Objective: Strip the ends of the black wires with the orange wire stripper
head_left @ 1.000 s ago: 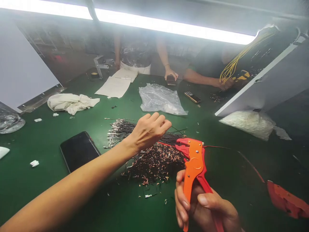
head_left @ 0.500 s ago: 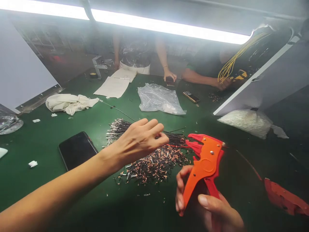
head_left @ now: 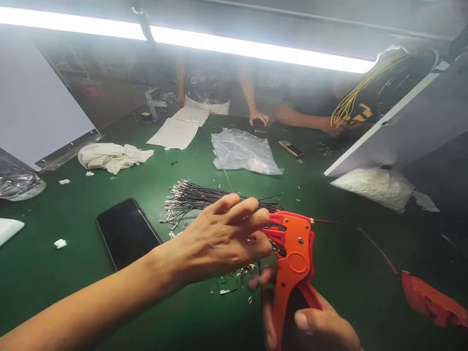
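Since a moment ago the left hand (head_left: 223, 239) has drawn back from the wire bundle (head_left: 204, 197) at the table's middle to the head of the orange stripper (head_left: 294, 256), fingers pinched narrow, apparently feeding a wire. The right hand (head_left: 310, 326) grips the stripper's handles near the front edge.

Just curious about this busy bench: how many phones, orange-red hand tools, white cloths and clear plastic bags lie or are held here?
Phones: 3
Orange-red hand tools: 2
White cloths: 1
Clear plastic bags: 1
Total: 7
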A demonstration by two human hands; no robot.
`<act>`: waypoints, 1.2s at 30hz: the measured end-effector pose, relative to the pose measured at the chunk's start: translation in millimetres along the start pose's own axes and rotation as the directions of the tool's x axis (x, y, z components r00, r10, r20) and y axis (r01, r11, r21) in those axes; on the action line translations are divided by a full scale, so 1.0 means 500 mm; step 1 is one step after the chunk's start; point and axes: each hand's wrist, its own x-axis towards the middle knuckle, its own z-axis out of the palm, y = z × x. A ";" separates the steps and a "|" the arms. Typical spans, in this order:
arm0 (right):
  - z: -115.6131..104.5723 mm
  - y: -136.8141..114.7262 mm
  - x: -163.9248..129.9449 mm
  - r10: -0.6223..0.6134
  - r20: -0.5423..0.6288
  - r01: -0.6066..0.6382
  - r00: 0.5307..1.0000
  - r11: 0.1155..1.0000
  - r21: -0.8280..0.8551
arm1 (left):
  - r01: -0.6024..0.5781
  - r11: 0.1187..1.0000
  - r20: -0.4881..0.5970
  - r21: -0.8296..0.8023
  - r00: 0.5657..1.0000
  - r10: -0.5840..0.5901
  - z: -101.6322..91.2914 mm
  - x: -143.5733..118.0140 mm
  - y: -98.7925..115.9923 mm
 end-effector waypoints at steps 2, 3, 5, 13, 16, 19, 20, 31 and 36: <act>0.001 -0.004 0.001 -0.003 -0.005 0.003 1.000 1.000 0.020 | 0.031 0.999 -0.068 0.030 0.997 -0.029 0.003 -0.003 0.009; 0.000 -0.006 0.002 -0.013 -0.006 0.013 1.000 1.000 0.023 | 0.082 0.996 -0.125 0.024 0.989 -0.079 0.006 -0.005 0.017; -0.001 -0.012 0.002 -0.045 -0.012 0.045 0.999 0.999 0.023 | 0.271 0.953 -0.190 -0.136 0.937 -0.293 0.014 -0.012 0.038; -0.001 0.000 -0.003 -0.028 -0.043 0.032 0.999 0.994 0.108 | 0.749 -0.090 0.688 -0.656 0.546 -0.478 0.073 -0.044 0.112; -0.003 0.008 -0.003 -0.046 -0.046 0.052 0.998 0.988 0.148 | 0.705 -0.286 0.747 -0.649 0.517 -0.418 0.088 -0.048 0.123; -0.005 0.010 -0.002 -0.063 -0.027 0.067 0.998 0.986 0.151 | 0.642 -0.413 0.761 -0.645 0.491 -0.425 0.096 -0.045 0.127; -0.005 0.010 -0.002 -0.066 -0.025 0.069 0.997 0.987 0.144 | 0.622 -0.447 0.765 -0.643 0.484 -0.426 0.098 -0.043 0.127; -0.008 0.001 0.002 0.004 -0.024 -0.003 1.000 0.999 0.039 | 0.521 -0.630 0.817 -0.576 0.394 -0.421 0.114 -0.037 0.104; -0.008 -0.003 0.004 -0.015 -0.021 0.017 1.000 0.995 0.102 | 0.503 -0.678 0.839 -0.535 0.411 -0.357 0.114 -0.047 0.112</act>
